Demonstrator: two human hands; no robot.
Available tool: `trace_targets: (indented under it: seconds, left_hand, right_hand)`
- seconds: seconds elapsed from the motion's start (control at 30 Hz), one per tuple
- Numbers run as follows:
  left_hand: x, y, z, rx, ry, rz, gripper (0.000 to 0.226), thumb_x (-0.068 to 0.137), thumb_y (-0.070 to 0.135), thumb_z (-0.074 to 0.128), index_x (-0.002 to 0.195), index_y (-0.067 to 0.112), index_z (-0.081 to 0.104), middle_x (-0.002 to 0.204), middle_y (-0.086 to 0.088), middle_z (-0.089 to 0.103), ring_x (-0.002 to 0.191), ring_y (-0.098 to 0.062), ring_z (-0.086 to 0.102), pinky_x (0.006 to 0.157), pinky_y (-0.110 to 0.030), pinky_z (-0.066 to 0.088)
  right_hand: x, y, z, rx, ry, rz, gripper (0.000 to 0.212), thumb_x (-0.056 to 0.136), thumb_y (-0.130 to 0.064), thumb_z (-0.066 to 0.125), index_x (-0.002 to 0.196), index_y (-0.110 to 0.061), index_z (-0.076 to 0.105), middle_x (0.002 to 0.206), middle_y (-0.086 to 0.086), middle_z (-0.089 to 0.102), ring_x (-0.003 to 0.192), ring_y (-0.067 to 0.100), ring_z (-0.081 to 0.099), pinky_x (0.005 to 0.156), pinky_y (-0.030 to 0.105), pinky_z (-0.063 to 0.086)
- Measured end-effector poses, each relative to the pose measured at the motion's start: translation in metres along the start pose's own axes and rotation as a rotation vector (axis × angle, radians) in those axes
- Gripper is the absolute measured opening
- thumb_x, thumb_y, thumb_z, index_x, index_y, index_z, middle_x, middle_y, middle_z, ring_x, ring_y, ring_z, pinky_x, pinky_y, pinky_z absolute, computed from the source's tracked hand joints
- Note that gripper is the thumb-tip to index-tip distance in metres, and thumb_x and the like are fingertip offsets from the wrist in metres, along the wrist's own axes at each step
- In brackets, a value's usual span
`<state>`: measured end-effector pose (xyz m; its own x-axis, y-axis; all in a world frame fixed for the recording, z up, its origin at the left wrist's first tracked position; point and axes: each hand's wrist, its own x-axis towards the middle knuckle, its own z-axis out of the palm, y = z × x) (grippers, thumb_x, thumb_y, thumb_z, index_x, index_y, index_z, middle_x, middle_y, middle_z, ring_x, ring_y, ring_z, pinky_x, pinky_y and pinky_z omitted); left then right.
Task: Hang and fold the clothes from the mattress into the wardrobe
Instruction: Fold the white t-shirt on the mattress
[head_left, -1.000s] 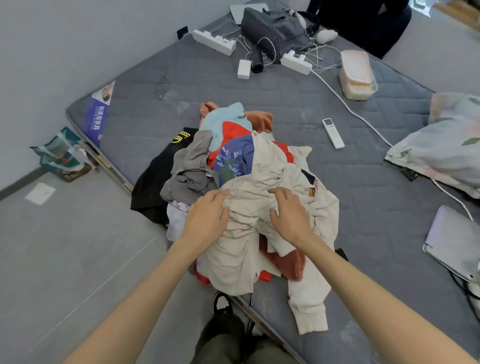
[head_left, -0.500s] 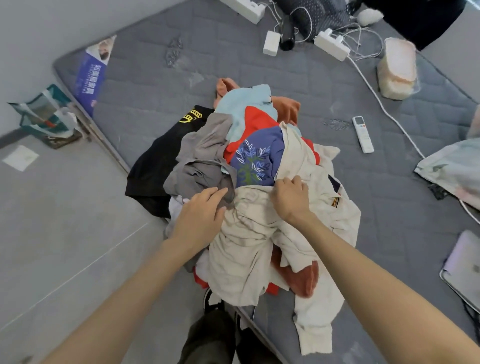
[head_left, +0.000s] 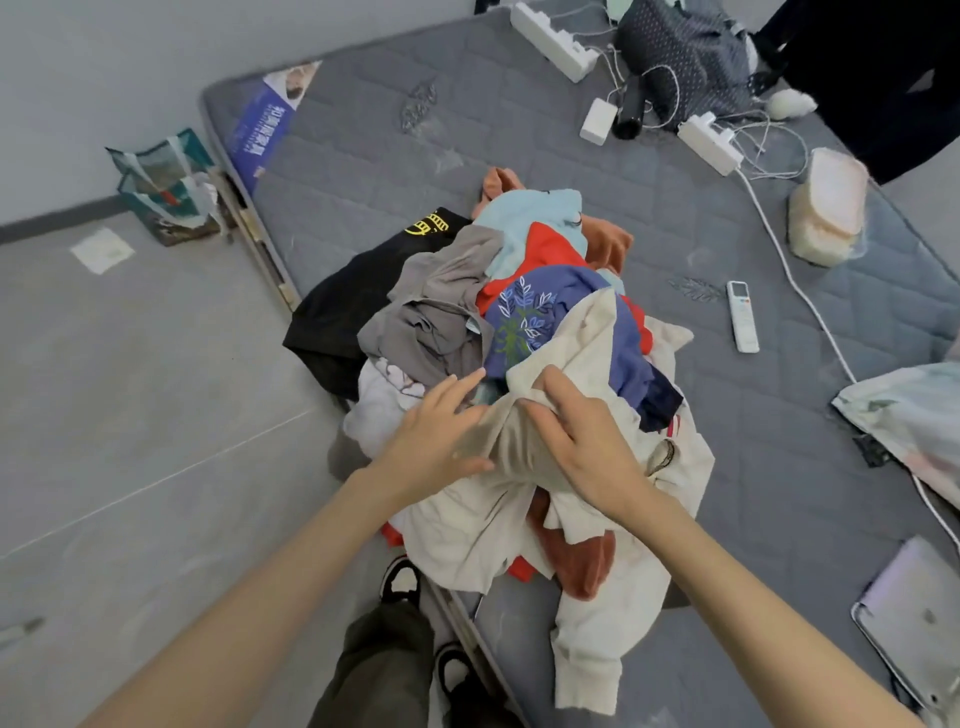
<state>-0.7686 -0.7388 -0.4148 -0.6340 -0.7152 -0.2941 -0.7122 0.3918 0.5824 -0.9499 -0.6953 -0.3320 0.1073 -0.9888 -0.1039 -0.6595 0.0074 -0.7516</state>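
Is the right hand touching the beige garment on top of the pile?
Touching. In the head view the right hand lies on the beige garment, its fingers gripping a fold.

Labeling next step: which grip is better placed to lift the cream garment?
Right, probably: the right grip curls into a fold of the cream garment; the left grip lies on it with straight fingers.

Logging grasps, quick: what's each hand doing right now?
Left hand: open, straight fingers resting on the cream garment.
Right hand: fingers curled, gripping a fold of the cream garment.
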Motion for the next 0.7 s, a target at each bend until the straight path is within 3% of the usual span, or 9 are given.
trace_targets:
  seconds: [0.07,0.13,0.27,0.33,0.4,0.47,0.53,0.63,0.7]
  left_hand:
    - [-0.012,0.009,0.009,-0.047,0.019,-0.019,0.046,0.093,0.036,0.058,0.132,0.012,0.050,0.149,-0.002,0.038,0.138,-0.023,0.033,0.106,-0.039,0.032]
    - [-0.030,0.020,0.018,-0.188,0.068,-0.104,0.033,0.099,0.029,0.048,0.126,0.010,0.049,0.114,-0.009,0.063,0.108,-0.030,0.056,0.086,-0.036,0.037]
    - [-0.083,0.040,0.034,-0.316,0.238,-0.260,0.001,0.099,0.021,0.040,0.099,0.022,0.042,0.082,-0.006,0.059,0.078,-0.032,0.056,0.066,-0.039,0.042]
    - [-0.114,0.054,0.041,-0.307,0.347,-0.316,0.004,0.099,0.020,0.040,0.099,0.023,0.040,0.079,-0.004,0.057,0.073,-0.029,0.054,0.066,-0.039,0.044]
    - [-0.144,0.072,0.045,-0.321,0.437,-0.349,0.005,0.100,0.023,0.040,0.098,0.027,0.039,0.077,-0.003,0.057,0.070,-0.026,0.054,0.068,-0.041,0.045]
    - [-0.170,0.091,0.047,-0.310,0.476,-0.374,0.006,0.100,0.030,0.040,0.096,0.026,0.042,0.077,-0.002,0.058,0.071,-0.025,0.055,0.068,-0.041,0.046]
    - [-0.198,0.108,0.046,-0.316,0.506,-0.401,0.012,0.097,0.038,0.047,0.094,0.026,0.049,0.075,0.005,0.058,0.073,-0.022,0.055,0.065,-0.035,0.043]
    - [-0.244,0.127,0.042,-0.259,0.491,-0.465,0.032,0.077,0.056,0.069,0.091,0.030,0.057,0.077,0.011,0.063,0.075,-0.013,0.057,0.061,-0.028,0.041]
    - [-0.271,0.137,0.041,-0.121,0.437,-0.526,0.041,0.070,0.053,0.076,0.100,0.030,0.061,0.087,0.008,0.067,0.084,-0.017,0.060,0.065,-0.033,0.046]
  right_hand:
    - [-0.010,-0.008,-0.004,0.092,0.030,0.006,0.029,0.101,-0.026,0.048,0.076,-0.031,0.033,0.059,-0.008,0.037,0.054,0.010,0.035,0.053,0.025,0.026]
    - [-0.020,-0.014,-0.008,0.135,0.052,0.011,0.035,0.101,-0.029,0.048,0.072,-0.038,0.030,0.059,-0.011,0.037,0.053,0.007,0.033,0.053,0.021,0.025]
    - [-0.047,-0.013,-0.016,-0.136,-0.079,-0.068,0.028,0.091,-0.050,0.057,0.081,-0.033,0.038,0.065,-0.006,0.045,0.062,0.013,0.042,0.060,0.036,0.035]
    - [-0.067,-0.011,-0.019,-0.426,-0.297,-0.070,0.051,0.077,-0.064,0.064,0.105,-0.025,0.045,0.088,-0.004,0.051,0.081,0.019,0.050,0.064,0.037,0.038]
    - [-0.089,-0.008,-0.015,-0.742,-0.525,-0.059,0.070,0.071,-0.063,0.072,0.117,-0.018,0.046,0.103,0.003,0.049,0.095,0.026,0.050,0.068,0.035,0.039]
    - [-0.110,-0.010,-0.009,-0.922,-0.583,-0.078,0.041,0.083,-0.045,0.069,0.096,-0.011,0.048,0.092,0.005,0.050,0.091,0.029,0.051,0.065,0.033,0.038]
    - [-0.125,-0.016,-0.007,-0.915,-0.558,-0.084,0.024,0.093,-0.028,0.055,0.081,-0.011,0.044,0.085,0.006,0.049,0.082,0.029,0.051,0.062,0.033,0.038]
    - [-0.137,-0.032,-0.013,-0.733,-0.570,-0.079,0.029,0.093,-0.037,0.050,0.076,-0.014,0.046,0.080,0.002,0.050,0.077,0.025,0.046,0.061,0.034,0.037]
    - [-0.143,-0.044,-0.018,-0.651,-0.564,-0.084,0.035,0.091,-0.041,0.054,0.071,-0.013,0.051,0.069,-0.002,0.046,0.073,0.024,0.047,0.056,0.033,0.035]
